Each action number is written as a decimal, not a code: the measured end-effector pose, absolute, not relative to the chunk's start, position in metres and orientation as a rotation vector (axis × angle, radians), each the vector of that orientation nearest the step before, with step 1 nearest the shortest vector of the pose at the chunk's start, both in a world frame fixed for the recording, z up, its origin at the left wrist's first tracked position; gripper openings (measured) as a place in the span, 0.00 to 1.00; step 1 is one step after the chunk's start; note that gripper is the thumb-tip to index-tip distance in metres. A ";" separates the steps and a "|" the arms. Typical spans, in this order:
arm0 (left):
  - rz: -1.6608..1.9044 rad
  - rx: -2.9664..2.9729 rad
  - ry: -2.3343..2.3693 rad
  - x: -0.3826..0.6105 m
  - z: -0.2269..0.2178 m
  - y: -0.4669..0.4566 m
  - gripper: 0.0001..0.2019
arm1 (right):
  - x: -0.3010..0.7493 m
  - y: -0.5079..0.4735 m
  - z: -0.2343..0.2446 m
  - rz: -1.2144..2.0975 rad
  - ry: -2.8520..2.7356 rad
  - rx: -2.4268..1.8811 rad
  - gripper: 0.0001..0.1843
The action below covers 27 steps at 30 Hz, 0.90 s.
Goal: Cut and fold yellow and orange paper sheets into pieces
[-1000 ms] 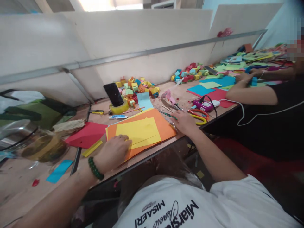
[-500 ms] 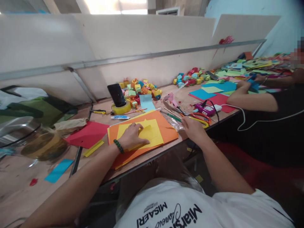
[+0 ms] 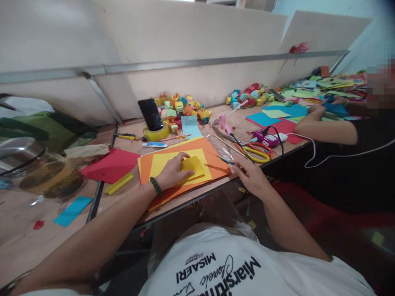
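My left hand [image 3: 173, 169], with a dark green bead bracelet at the wrist, rests with thumb and fingers apart on a small yellow paper piece [image 3: 196, 165]. Beneath that piece is a larger yellow sheet [image 3: 202, 154], lying on orange paper [image 3: 216, 158] at the table's front edge. At the right end of the orange paper, my right hand [image 3: 248, 174] is closed on a slim green pencil [image 3: 227, 160]. Its thin end points left, above the orange sheet, and casts a shadow there.
Scissors with yellow handles [image 3: 257, 154], a purple device [image 3: 265, 139] and a pink glue gun [image 3: 222, 123] lie right. Behind are a phone [image 3: 151, 115] on a tape roll [image 3: 156, 132] and colourful paper cubes [image 3: 182, 109]. A glass jar [image 3: 46, 172] stands left. Another person's arm [image 3: 327, 129] is at far right.
My right hand has lifted the green pencil from among the tools and brought it left to the orange paper's edge. My left hand stays on the yellow paper. The view has shifted slightly.
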<state>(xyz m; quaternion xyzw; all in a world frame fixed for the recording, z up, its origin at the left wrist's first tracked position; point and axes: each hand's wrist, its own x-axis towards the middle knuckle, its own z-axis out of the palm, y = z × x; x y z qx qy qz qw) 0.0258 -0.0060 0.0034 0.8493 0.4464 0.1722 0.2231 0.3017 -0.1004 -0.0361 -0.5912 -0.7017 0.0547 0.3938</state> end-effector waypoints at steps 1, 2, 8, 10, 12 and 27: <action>0.498 2.351 1.223 0.026 0.003 -0.006 0.25 | 0.301 -0.101 -0.037 0.133 -1.781 -1.503 0.14; 0.519 2.358 1.213 0.026 0.004 -0.006 0.24 | 0.300 -0.102 -0.036 0.131 -1.781 -1.499 0.14; 0.554 2.378 1.179 0.025 0.002 -0.007 0.26 | 0.285 -0.111 -0.025 0.264 -1.813 -1.441 0.13; 0.527 2.402 1.164 0.025 0.001 -0.007 0.29 | 0.281 -0.113 -0.023 0.325 -1.860 -1.446 0.12; 0.501 2.464 1.129 0.025 0.000 -0.006 0.32 | 0.280 -0.114 -0.023 0.375 -1.934 -1.420 0.10; -0.180 2.729 0.927 0.027 0.006 -0.014 0.26 | 0.291 -0.114 -0.031 0.380 -1.993 -1.385 0.13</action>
